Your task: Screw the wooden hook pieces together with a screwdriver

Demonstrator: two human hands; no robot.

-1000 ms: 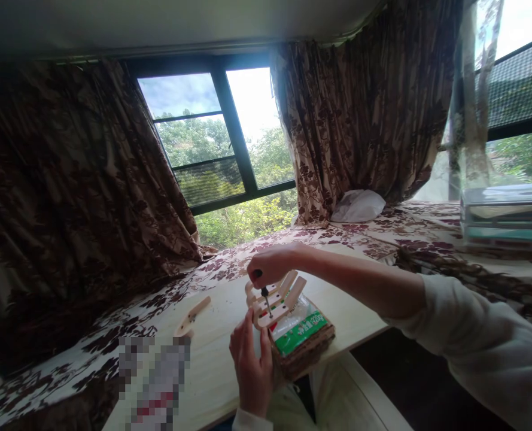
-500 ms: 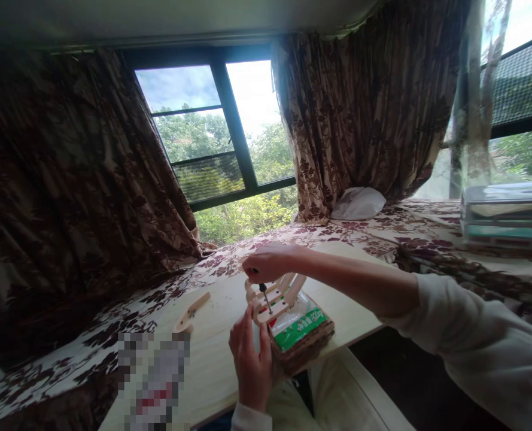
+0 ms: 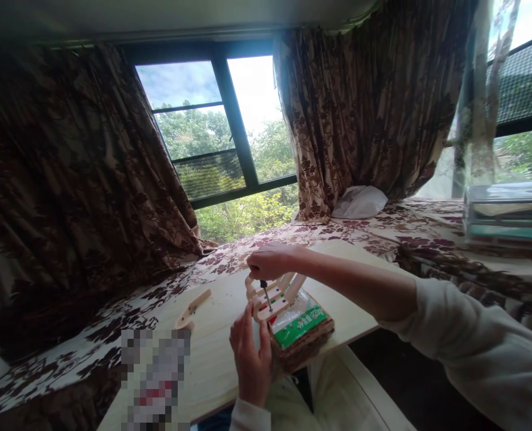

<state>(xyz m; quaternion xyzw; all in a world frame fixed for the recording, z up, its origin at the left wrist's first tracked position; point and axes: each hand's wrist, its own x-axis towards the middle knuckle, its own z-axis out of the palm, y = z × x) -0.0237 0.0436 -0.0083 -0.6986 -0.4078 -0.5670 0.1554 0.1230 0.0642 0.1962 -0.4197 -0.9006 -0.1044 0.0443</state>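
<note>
My right hand (image 3: 269,261) is closed around the handle of a screwdriver (image 3: 267,293), whose shaft points down. The tip meets a screw or hole near the front end of a pale wooden piece (image 3: 277,310) with rounded ends and several dark holes. From the near side, the fingers of my left hand (image 3: 252,354) grip that end of the wooden piece. Upright wooden bars rise at the piece's back, partly hidden by my right hand. Under it lies a plastic-wrapped package (image 3: 304,328) with a green label and brown, layered sides.
A light wooden board (image 3: 216,347) carries the work. A loose curved wooden piece (image 3: 192,310) lies on its left, near some small dark bits. A blurred-out item (image 3: 155,383) sits front left. Behind are a flowered cloth (image 3: 333,235), a white bag (image 3: 359,202) and a clear drawer box (image 3: 508,215).
My right hand has shifted slightly right over the screwdriver, which stays on the same spot. My left hand keeps its hold. The view has moved a little.
</note>
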